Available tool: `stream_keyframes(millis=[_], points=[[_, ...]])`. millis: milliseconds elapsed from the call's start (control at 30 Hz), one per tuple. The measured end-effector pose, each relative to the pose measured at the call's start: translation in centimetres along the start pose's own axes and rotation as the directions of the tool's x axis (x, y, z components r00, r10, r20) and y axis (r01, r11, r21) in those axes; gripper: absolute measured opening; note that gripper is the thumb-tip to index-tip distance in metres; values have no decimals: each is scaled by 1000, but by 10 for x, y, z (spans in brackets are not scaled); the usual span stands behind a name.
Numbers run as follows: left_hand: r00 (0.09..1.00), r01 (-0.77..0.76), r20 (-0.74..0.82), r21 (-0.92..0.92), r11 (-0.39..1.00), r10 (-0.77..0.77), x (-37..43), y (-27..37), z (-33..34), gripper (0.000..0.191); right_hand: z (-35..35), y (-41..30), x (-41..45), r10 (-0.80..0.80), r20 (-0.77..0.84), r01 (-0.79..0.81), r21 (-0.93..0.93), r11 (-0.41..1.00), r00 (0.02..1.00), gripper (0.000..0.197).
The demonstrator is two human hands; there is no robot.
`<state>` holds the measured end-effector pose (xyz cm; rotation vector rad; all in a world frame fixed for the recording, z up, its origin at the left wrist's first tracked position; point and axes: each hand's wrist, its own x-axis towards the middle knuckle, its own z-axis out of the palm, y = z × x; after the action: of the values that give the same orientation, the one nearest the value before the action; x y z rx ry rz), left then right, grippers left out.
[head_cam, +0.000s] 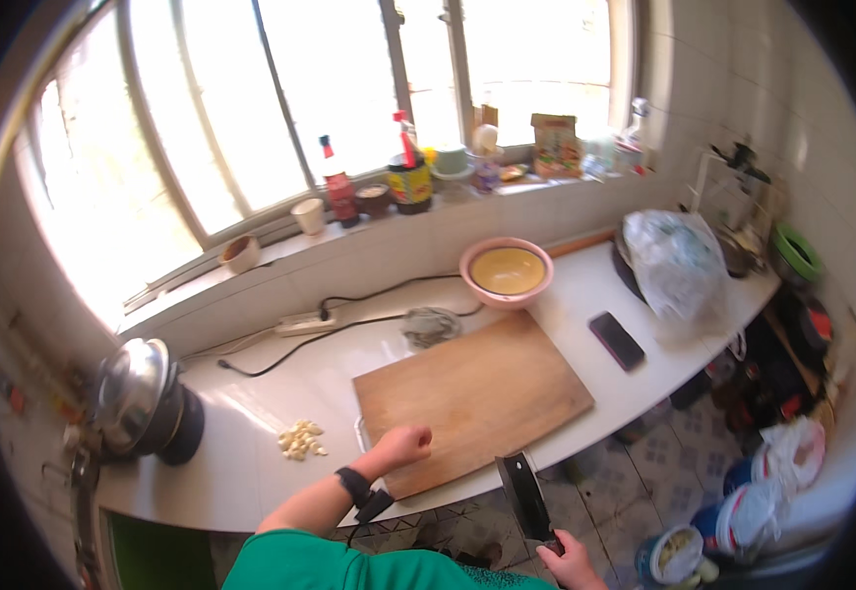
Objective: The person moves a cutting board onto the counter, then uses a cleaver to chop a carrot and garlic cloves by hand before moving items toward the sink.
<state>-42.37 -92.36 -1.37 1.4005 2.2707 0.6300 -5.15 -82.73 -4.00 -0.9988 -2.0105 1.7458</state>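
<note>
My right hand grips the handle of a dark cleaver, held past the counter's front edge with its blade pointing up toward the wooden cutting board. Over the board's lower left part is my left hand, fingers curled; whether it holds anything small cannot be told. A small pile of peeled garlic cloves lies on the white counter left of the board. Behind the board sit a crumpled greyish cloth or bag and a pink bowl with a yellow inside.
A phone and a filled plastic bag are on the counter at right. At left stands a pot with a metal lid. A power strip with black cables runs behind. Bottles line the windowsill; buckets stand on the floor.
</note>
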Motion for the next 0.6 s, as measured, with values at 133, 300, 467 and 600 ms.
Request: stream_keyframes(millis=[133, 300, 467, 600], points=[[985, 152, -69, -73, 986, -157, -81, -15, -2, 12, 2, -11, 26, -46, 152, 53, -39, 998, 987, 35], [931, 247, -190, -296, 923, -310, -155, -25, 2, 15, 40, -37, 49, -188, 363, 243, -111, 964, 913, 32], [827, 307, -252, -546, 780, -503, -241, -58, 6, 13, 107, -56, 41, -143, 604, 319, -195, 927, 784, 33], [719, 276, -340, -661, 698, -606, -331, -99, -2, 12, 181, -73, 29, -133, 711, 379, -200, 904, 691, 33]])
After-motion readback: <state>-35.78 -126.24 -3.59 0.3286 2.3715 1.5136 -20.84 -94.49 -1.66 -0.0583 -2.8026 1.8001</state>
